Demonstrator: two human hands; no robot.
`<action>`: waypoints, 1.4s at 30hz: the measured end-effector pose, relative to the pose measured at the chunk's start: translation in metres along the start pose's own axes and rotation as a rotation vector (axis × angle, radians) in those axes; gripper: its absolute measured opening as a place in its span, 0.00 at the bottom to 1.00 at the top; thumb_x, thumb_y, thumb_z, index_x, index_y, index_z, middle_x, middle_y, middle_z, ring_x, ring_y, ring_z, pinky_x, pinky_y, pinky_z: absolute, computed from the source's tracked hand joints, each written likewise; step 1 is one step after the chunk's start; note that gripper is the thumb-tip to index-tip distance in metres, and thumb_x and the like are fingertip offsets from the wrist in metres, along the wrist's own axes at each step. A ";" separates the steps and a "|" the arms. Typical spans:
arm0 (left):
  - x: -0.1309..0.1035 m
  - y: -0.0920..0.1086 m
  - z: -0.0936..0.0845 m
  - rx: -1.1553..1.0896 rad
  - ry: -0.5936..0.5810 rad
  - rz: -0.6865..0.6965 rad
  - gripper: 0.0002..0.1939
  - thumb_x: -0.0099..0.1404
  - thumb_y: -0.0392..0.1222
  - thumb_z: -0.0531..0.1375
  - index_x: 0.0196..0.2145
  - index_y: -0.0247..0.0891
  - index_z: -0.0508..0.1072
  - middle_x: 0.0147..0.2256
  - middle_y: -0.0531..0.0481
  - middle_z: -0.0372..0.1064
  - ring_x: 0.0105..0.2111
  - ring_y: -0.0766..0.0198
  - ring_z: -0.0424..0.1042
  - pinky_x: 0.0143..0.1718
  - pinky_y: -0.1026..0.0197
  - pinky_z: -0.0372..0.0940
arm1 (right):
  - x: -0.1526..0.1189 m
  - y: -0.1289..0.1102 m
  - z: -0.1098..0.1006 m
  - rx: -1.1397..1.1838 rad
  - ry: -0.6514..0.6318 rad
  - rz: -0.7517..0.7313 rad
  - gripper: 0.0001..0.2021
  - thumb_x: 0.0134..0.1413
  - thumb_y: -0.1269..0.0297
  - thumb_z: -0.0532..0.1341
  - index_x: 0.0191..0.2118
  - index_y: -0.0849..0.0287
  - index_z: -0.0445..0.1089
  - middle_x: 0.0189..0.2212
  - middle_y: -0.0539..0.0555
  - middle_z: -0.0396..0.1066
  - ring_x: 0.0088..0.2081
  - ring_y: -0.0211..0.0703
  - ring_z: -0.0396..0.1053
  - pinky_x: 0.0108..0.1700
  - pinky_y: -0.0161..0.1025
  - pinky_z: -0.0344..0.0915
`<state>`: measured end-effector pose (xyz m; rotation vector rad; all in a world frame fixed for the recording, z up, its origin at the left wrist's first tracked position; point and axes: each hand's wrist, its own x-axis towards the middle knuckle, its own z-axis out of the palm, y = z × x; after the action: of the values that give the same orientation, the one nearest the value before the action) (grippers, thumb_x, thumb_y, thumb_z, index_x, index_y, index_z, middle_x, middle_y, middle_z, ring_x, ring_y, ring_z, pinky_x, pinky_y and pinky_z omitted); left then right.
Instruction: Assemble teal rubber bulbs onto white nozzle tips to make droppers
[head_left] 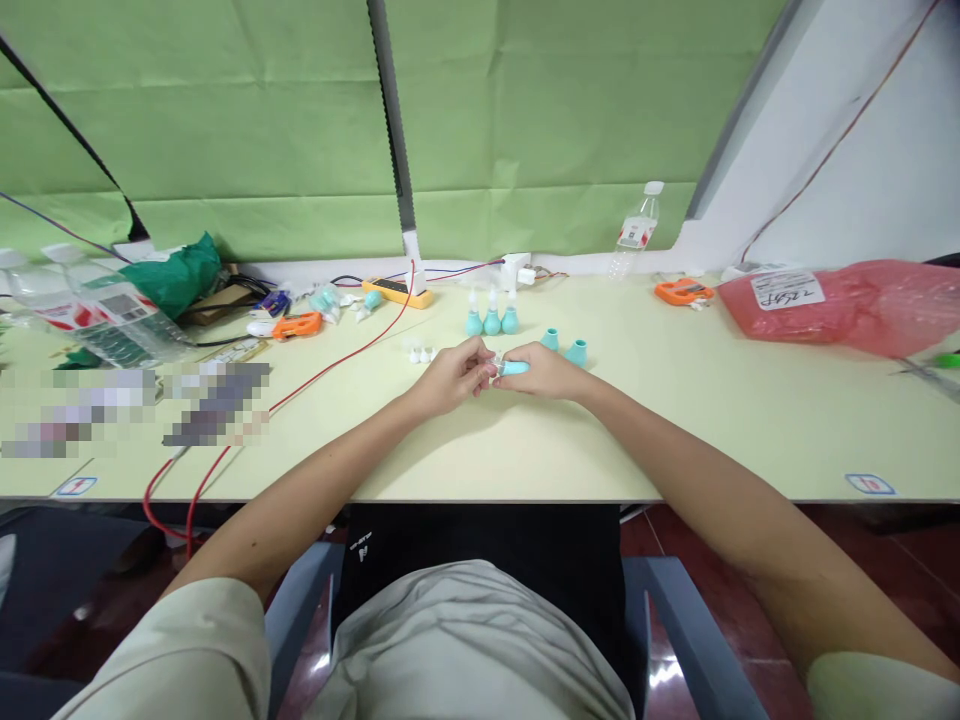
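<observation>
Over the middle of the table, my right hand is closed around a teal squeeze bulb, its neck pointing left. My left hand pinches a small clear nozzle at the neck of that bulb; whether it is fully seated I cannot tell. Just behind my hands stand three teal bulbs with clear nozzles upright on them. Two open-necked teal bulbs without nozzles are behind my right hand. Several small white pieces lie beyond my left hand.
Plastic bottles, a green bag and orange-handled tools are at the left. A red cable crosses the table. A yellow-black device lies at the back. Rightward are a bottle and red bag.
</observation>
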<state>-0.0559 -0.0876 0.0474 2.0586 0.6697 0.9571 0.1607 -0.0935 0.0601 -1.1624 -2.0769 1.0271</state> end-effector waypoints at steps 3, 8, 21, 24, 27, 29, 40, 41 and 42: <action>-0.001 0.002 -0.003 0.137 -0.016 0.029 0.09 0.73 0.46 0.58 0.37 0.39 0.67 0.30 0.52 0.71 0.28 0.67 0.70 0.30 0.63 0.65 | -0.003 -0.002 -0.003 0.104 -0.073 0.086 0.14 0.50 0.53 0.68 0.33 0.60 0.73 0.18 0.44 0.59 0.21 0.33 0.54 0.23 0.34 0.49; -0.002 0.002 -0.006 0.407 -0.060 0.210 0.06 0.74 0.40 0.53 0.39 0.40 0.69 0.37 0.49 0.73 0.35 0.65 0.72 0.39 0.61 0.65 | -0.004 0.003 -0.007 0.329 -0.230 0.162 0.14 0.49 0.55 0.70 0.30 0.58 0.68 0.20 0.45 0.61 0.18 0.30 0.50 0.19 0.32 0.42; -0.002 0.002 -0.006 0.499 -0.107 0.381 0.12 0.75 0.35 0.49 0.43 0.42 0.72 0.50 0.43 0.74 0.53 0.58 0.72 0.52 0.53 0.68 | -0.001 0.013 -0.010 0.515 -0.374 0.225 0.15 0.51 0.56 0.70 0.32 0.58 0.66 0.21 0.46 0.64 0.16 0.27 0.47 0.17 0.30 0.38; 0.000 0.003 -0.003 0.409 0.024 0.355 0.08 0.73 0.38 0.54 0.48 0.41 0.70 0.52 0.42 0.73 0.54 0.58 0.72 0.55 0.52 0.68 | 0.000 0.013 -0.010 0.559 -0.322 0.179 0.16 0.52 0.54 0.70 0.34 0.59 0.67 0.23 0.47 0.64 0.18 0.29 0.52 0.19 0.31 0.42; 0.003 0.001 -0.005 0.369 0.201 0.303 0.17 0.70 0.38 0.59 0.55 0.40 0.64 0.56 0.39 0.68 0.55 0.56 0.72 0.57 0.51 0.67 | 0.004 0.011 -0.012 0.719 -0.163 0.126 0.17 0.56 0.49 0.65 0.36 0.58 0.67 0.27 0.49 0.65 0.21 0.33 0.57 0.20 0.32 0.46; 0.005 -0.005 -0.008 0.394 0.276 0.255 0.18 0.69 0.36 0.58 0.56 0.39 0.64 0.54 0.40 0.68 0.51 0.58 0.73 0.54 0.52 0.68 | 0.006 0.008 -0.014 0.818 -0.006 0.069 0.16 0.56 0.49 0.62 0.38 0.57 0.67 0.30 0.52 0.67 0.25 0.37 0.62 0.23 0.34 0.53; 0.023 -0.046 0.013 0.684 0.115 -0.016 0.14 0.66 0.30 0.53 0.47 0.36 0.71 0.45 0.39 0.70 0.46 0.52 0.72 0.50 0.49 0.68 | 0.014 0.014 -0.009 0.656 0.297 -0.119 0.21 0.51 0.48 0.69 0.41 0.55 0.64 0.39 0.54 0.76 0.35 0.42 0.74 0.33 0.37 0.64; 0.025 -0.049 0.014 0.696 0.120 -0.023 0.14 0.65 0.30 0.53 0.46 0.36 0.72 0.44 0.39 0.69 0.45 0.52 0.72 0.49 0.50 0.68 | 0.015 0.014 -0.007 0.648 0.300 -0.116 0.21 0.51 0.48 0.70 0.41 0.55 0.64 0.39 0.54 0.75 0.35 0.42 0.74 0.32 0.37 0.64; 0.027 -0.051 0.015 0.709 0.123 -0.027 0.14 0.65 0.29 0.52 0.45 0.35 0.72 0.44 0.39 0.69 0.44 0.52 0.72 0.48 0.50 0.68 | 0.015 0.014 -0.005 0.641 0.305 -0.113 0.21 0.51 0.48 0.70 0.41 0.56 0.64 0.38 0.54 0.75 0.34 0.42 0.74 0.32 0.37 0.65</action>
<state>-0.0354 -0.0450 0.0105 2.5939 1.2339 0.9151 0.1642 -0.0740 0.0526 -0.7972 -1.4010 1.2423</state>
